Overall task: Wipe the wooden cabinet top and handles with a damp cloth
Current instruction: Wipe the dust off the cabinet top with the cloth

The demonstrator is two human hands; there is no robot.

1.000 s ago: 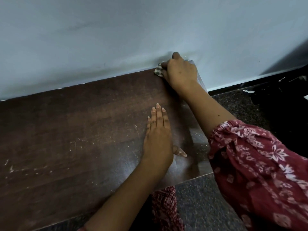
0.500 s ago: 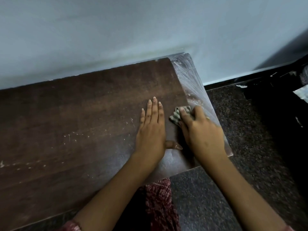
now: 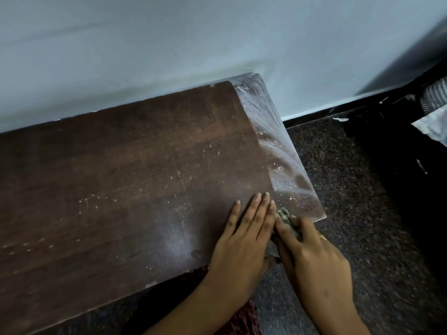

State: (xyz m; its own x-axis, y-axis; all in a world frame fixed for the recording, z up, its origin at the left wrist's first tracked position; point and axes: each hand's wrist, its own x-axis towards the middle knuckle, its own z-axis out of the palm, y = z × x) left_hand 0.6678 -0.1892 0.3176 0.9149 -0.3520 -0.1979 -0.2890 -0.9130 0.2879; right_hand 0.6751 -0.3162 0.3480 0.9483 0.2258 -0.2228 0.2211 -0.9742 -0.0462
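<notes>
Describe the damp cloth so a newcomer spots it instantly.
Start at the dark brown wooden cabinet top against the pale wall; follow its glistening wet strip down the right edge to the near corner. There the right hand grips a small crumpled grey-green cloth, the only soft, bunched thing beside the flat left hand.

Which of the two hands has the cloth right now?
The right hand, gripping the cloth at the near right corner of the cabinet top; the left hand lies flat, fingers straight, beside it.
</notes>
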